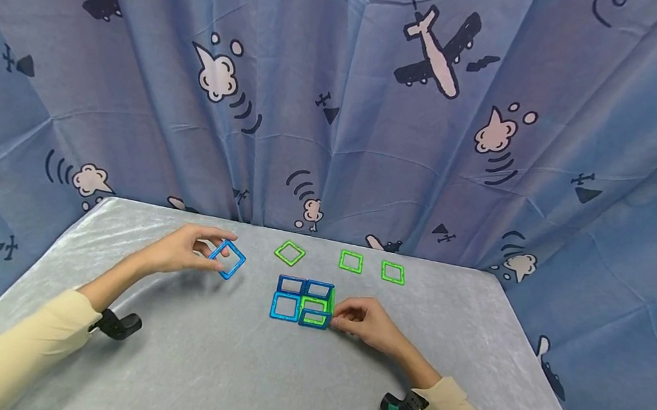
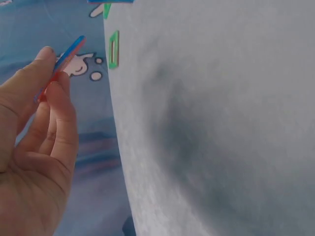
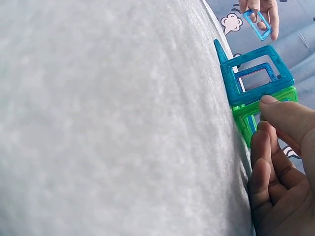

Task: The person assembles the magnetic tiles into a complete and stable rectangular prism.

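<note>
My left hand (image 1: pixel 186 252) is raised over the left part of the table, pinching a blue square magnetic tile (image 1: pixel 235 269) by one corner between thumb and fingers. In the left wrist view that tile (image 2: pixel 74 50) shows almost edge-on. Mid-table stands a small structure of joined magnetic tiles: a light blue tile (image 1: pixel 284 318) lies flat at its left, darker blue tiles stand along the back, and a green tile (image 1: pixel 331 298) stands at the right. My right hand (image 1: pixel 373 324) pinches its front right corner, thumb against the blue front tile (image 3: pixel 261 93), fingers at the green side.
Behind the structure, three loose green square tiles lie on the table: one turned like a diamond (image 1: pixel 297 259), a middle one (image 1: pixel 350 271) and a right one (image 1: pixel 392 281). A blue curtain (image 1: pixel 335 134) with printed planes hangs behind the grey cloth-covered table (image 1: pixel 202 370).
</note>
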`<act>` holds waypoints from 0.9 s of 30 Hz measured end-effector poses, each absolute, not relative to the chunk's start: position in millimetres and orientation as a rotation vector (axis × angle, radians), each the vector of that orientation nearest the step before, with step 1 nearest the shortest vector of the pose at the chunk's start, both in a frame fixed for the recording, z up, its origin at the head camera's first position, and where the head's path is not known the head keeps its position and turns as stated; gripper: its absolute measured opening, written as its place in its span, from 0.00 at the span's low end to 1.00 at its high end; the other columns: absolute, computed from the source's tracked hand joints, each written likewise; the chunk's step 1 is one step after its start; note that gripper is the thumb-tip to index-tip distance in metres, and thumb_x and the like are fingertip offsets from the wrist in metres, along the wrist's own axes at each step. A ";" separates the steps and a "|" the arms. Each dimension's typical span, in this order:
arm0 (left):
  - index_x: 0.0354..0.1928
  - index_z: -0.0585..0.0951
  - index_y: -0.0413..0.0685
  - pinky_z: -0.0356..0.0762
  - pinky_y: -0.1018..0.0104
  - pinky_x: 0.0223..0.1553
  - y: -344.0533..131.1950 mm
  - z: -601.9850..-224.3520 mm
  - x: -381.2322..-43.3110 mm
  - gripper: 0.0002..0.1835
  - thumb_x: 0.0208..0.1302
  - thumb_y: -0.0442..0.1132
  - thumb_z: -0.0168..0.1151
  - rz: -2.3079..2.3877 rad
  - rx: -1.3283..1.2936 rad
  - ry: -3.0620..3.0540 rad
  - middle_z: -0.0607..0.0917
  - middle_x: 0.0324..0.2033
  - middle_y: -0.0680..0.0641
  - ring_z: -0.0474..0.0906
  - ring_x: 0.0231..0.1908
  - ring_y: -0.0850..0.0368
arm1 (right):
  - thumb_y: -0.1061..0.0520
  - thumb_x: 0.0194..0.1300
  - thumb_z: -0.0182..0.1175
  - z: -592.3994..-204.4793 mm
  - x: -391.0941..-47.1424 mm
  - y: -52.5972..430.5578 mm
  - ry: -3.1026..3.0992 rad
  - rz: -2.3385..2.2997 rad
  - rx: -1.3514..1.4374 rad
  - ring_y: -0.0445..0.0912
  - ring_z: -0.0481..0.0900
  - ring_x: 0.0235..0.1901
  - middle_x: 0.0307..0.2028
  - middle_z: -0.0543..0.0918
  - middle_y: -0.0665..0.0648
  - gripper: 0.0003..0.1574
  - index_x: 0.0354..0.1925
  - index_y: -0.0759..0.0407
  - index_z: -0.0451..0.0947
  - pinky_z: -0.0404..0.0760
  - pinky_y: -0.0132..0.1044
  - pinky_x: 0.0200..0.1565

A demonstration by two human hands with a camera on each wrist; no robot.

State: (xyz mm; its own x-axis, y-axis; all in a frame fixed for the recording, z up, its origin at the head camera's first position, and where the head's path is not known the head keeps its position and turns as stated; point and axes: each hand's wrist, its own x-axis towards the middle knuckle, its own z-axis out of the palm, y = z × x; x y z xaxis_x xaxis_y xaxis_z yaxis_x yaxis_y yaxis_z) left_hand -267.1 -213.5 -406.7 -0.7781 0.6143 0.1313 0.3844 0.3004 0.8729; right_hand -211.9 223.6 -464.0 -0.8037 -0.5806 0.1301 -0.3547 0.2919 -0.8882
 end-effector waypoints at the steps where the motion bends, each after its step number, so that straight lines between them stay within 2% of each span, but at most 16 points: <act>1: 0.67 0.74 0.34 0.83 0.61 0.38 -212.4 -406.0 -265.8 0.33 0.60 0.31 0.75 1.474 0.912 2.333 0.84 0.46 0.36 0.85 0.38 0.47 | 0.65 0.66 0.68 -463.8 -211.7 223.6 2.343 -1.519 -0.863 0.45 0.77 0.27 0.32 0.85 0.59 0.06 0.42 0.65 0.86 0.76 0.31 0.28; 9: 0.63 0.77 0.33 0.85 0.59 0.35 -201.9 -404.0 -258.6 0.32 0.55 0.28 0.77 1.523 0.869 2.293 0.84 0.40 0.34 0.86 0.34 0.46 | 0.66 0.66 0.68 -464.4 -211.6 223.6 2.339 -1.522 -0.865 0.44 0.76 0.27 0.32 0.85 0.60 0.06 0.42 0.65 0.86 0.75 0.30 0.28; 14: 0.63 0.78 0.34 0.85 0.52 0.35 -197.2 -402.2 -256.0 0.30 0.57 0.28 0.76 1.561 0.872 2.248 0.83 0.41 0.30 0.86 0.35 0.37 | 0.65 0.67 0.68 -464.4 -211.5 223.5 2.341 -1.521 -0.862 0.45 0.76 0.26 0.32 0.85 0.60 0.06 0.43 0.65 0.86 0.75 0.30 0.27; 18: 0.62 0.78 0.34 0.84 0.45 0.36 -193.5 -400.3 -253.9 0.29 0.58 0.28 0.75 1.582 0.874 2.211 0.85 0.41 0.33 0.85 0.36 0.31 | 0.65 0.67 0.68 -464.8 -211.8 223.1 2.337 -1.528 -0.880 0.45 0.76 0.26 0.32 0.85 0.60 0.06 0.43 0.65 0.86 0.75 0.31 0.27; 21: 0.61 0.78 0.34 0.84 0.46 0.36 -190.3 -398.7 -251.8 0.28 0.58 0.28 0.75 1.573 0.882 2.201 0.85 0.40 0.35 0.84 0.36 0.30 | 0.66 0.67 0.67 -465.3 -212.2 222.8 2.333 -1.535 -0.908 0.43 0.76 0.26 0.31 0.85 0.61 0.06 0.43 0.65 0.86 0.76 0.31 0.26; 27: 0.58 0.80 0.33 0.85 0.56 0.37 -182.4 -396.9 -248.8 0.26 0.56 0.28 0.76 1.546 0.929 2.199 0.85 0.39 0.35 0.84 0.35 0.30 | 0.67 0.68 0.66 -466.1 -212.1 223.0 2.330 -1.538 -0.929 0.41 0.76 0.26 0.32 0.84 0.62 0.06 0.43 0.66 0.85 0.76 0.32 0.26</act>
